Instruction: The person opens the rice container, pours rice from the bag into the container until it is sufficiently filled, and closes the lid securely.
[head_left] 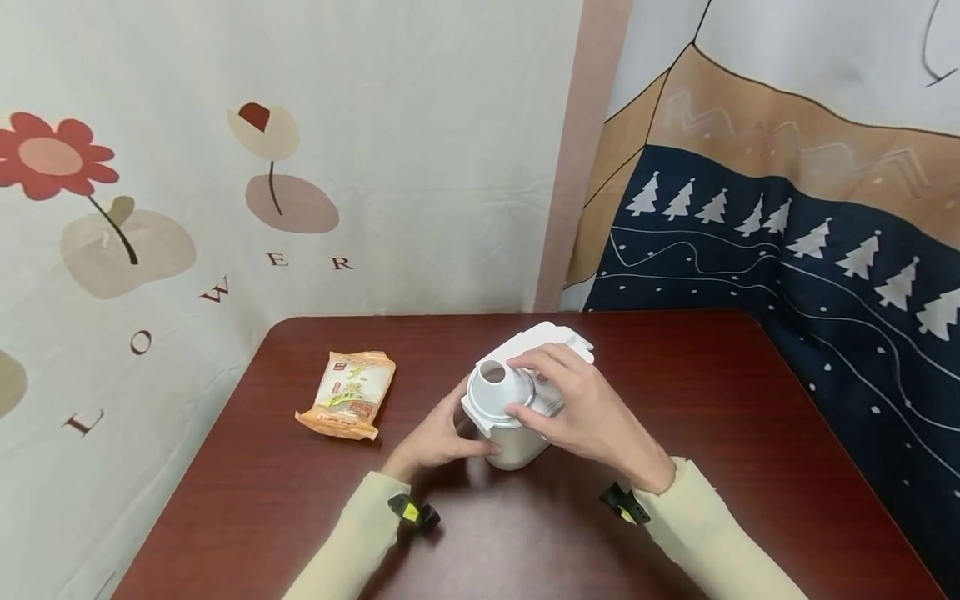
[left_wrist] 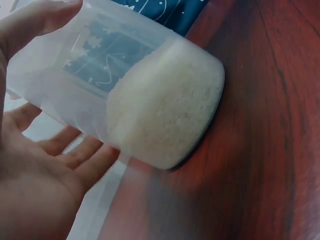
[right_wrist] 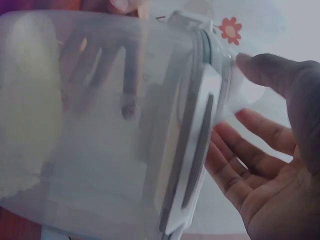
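A translucent plastic storage container point(head_left: 513, 450) stands upright on the table, its white lid point(head_left: 546, 337) on top with clip edges. White grains that look like rice point(left_wrist: 167, 102) fill its lower part. My left hand point(head_left: 441, 432) grips the container's side, thumb on the near face and fingers behind. From the lid rises a white round cap point(head_left: 500, 390) with a hollow top. My right hand point(head_left: 581, 404) holds this cap between thumb and fingers. In the right wrist view the lid's side clip point(right_wrist: 192, 150) lies flat against the rim.
An orange and white food packet point(head_left: 354, 392) lies on the dark red table point(head_left: 300, 517) to the left of the container. Patterned cloth point(head_left: 435, 167) hangs behind the table and along its right side. Dark bands with yellow marks circle both wrists.
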